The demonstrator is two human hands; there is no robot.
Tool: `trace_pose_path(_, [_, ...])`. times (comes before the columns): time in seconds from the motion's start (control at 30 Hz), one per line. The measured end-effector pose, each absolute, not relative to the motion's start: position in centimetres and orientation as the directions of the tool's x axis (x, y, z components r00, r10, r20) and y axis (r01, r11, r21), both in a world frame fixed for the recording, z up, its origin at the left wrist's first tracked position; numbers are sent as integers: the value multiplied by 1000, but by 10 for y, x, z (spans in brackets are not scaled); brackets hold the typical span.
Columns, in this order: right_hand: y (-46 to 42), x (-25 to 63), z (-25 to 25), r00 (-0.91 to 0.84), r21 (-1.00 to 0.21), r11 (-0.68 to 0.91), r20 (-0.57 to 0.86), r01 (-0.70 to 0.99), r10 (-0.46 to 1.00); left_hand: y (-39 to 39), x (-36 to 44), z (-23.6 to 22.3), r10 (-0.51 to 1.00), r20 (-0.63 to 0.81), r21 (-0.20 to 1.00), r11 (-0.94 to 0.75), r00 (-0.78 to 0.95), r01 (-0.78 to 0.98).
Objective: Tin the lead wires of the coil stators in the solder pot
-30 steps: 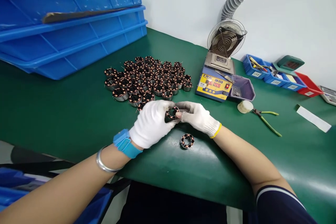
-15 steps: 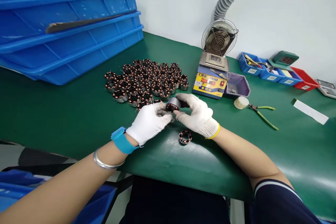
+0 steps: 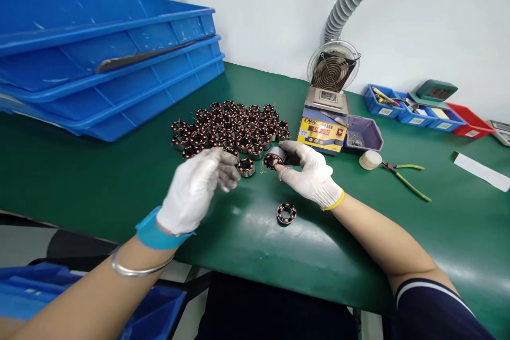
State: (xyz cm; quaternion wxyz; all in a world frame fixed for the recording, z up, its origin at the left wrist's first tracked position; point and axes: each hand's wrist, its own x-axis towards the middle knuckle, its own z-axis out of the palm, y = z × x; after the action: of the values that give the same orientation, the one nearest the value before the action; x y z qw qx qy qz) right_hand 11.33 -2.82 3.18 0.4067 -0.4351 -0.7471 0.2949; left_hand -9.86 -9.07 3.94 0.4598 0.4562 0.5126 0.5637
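My right hand (image 3: 308,172), in a white knit glove, grips a motor stator (image 3: 274,158) tilted so its copper-wound end faces me. Thin wire ends hang from that stator. My left hand (image 3: 199,183), also gloved, is held up in the air to the left, fingers slightly bent and apart, with nothing seen in it. Just beyond its fingertips a stator (image 3: 246,168) stands at the front of a cluster of several stators (image 3: 235,125). Another stator (image 3: 286,214) lies alone on the green table, nearer to me.
A yellow-and-blue soldering station (image 3: 322,132) stands behind my right hand, beside a purple tray (image 3: 363,135). Green-handled pliers (image 3: 406,175) and a round white pot (image 3: 370,160) lie to the right. Blue crates (image 3: 119,74) are stacked on the left; small bins (image 3: 414,114) line the wall.
My left hand has come off the held stator and moved left and toward me, its fingers opening. My right hand keeps hold of the stator. The view has shifted slightly.
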Motion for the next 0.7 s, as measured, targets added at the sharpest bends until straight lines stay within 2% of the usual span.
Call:
trace_pose_path(0.13, [-37,109,31,-343,-766,485,360,421,867,-87,-80,24,1000,8,987,-9,7,159])
trace_pose_path(0.23, [-43,107,31,-373,-731,502,353,462,858,-93,-72,27,998,44,971,-33,-41,238])
trace_pose_path(0.37, [-43,106,33,-347,-725,486,349,489,870,-109,-77,45,935,302,953,-290,-188,86])
trace_pose_path(0.43, [-41,106,33,-333,-742,463,333,485,882,-112,-83,48,882,366,926,-377,-296,20])
trace_pose_path(0.53, [-39,108,29,-319,-743,450,327,495,890,-102,-88,39,895,311,950,-304,-320,72])
trace_pose_path(0.7, [-50,115,37,-342,-708,460,317,536,885,-96,-75,34,978,180,960,-151,-104,236])
